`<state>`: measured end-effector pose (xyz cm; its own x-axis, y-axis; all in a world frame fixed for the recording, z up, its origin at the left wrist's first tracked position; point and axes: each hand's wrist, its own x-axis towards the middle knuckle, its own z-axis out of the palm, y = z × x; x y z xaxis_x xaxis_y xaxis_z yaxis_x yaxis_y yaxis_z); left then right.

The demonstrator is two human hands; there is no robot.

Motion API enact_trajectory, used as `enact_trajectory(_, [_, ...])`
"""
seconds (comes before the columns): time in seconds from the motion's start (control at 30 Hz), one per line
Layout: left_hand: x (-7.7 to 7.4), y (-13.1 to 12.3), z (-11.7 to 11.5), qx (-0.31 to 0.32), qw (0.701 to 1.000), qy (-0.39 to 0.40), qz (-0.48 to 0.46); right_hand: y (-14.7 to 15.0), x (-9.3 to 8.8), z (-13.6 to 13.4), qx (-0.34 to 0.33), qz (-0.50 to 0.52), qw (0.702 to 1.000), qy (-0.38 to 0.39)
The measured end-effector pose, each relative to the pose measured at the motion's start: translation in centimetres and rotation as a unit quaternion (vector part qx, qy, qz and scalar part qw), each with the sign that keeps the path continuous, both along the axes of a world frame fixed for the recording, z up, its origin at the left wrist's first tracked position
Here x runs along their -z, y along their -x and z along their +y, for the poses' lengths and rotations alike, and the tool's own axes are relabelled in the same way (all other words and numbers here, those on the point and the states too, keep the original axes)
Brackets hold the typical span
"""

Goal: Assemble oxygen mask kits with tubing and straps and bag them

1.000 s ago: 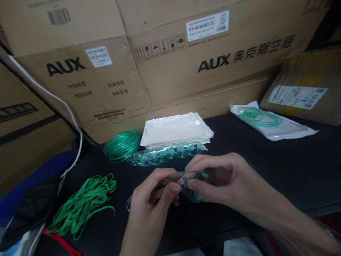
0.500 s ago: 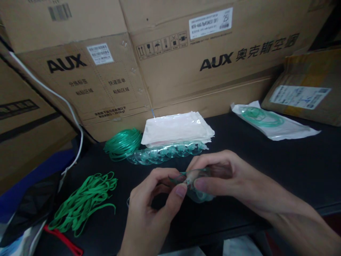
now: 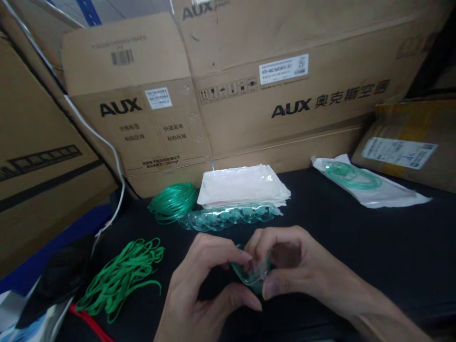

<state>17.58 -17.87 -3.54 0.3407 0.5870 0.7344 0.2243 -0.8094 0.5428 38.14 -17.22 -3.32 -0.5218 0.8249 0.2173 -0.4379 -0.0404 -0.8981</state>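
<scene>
A small clear green plastic mask (image 3: 252, 280) is held above the black table, partly hidden by my fingers. My right hand (image 3: 290, 263) grips its right side, thumb in front and fingers curled behind. At the left, my left hand (image 3: 210, 285) has its thumb and index finger spread apart. Its index fingertip reaches the mask's upper rim, while the thumb sits lower, apart from the rim. Beyond the hands lies a row of nested clear green masks (image 3: 231, 216), in front of a stack of white pouches (image 3: 244, 187).
A coil of green tubing (image 3: 174, 202) lies left of the pouches. Nearer are green elastic straps (image 3: 121, 278) and a red strip (image 3: 90, 323). A bagged tubing set (image 3: 356, 178) rests at right beside a taped carton (image 3: 409, 142). Large cardboard boxes (image 3: 242, 128) stand behind.
My left thumb and index finger have parted from their pinch at the mask's middle. The mask has been turned in my right hand. The camera view has tilted upward.
</scene>
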Motion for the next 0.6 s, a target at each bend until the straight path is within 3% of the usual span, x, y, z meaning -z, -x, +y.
enact_trajectory(0.1, [0.1, 0.1, 0.2, 0.016, 1.000, 0.017, 0.006, 0.4, 0.5, -0.1, -0.024, 0.045, 0.999, -0.018])
enact_trajectory(0.27, [-0.2, -0.1, 0.1, 0.100, 0.992, 0.076, -0.031, 0.7, 0.5, -0.4, -0.047, 0.064, 0.996, -0.031])
enact_trajectory(0.6, [-1.1, 0.5, -0.3, 0.092, 0.994, 0.047, 0.038, 0.6, 0.2, -0.7, 0.006, 0.000, 0.994, -0.107])
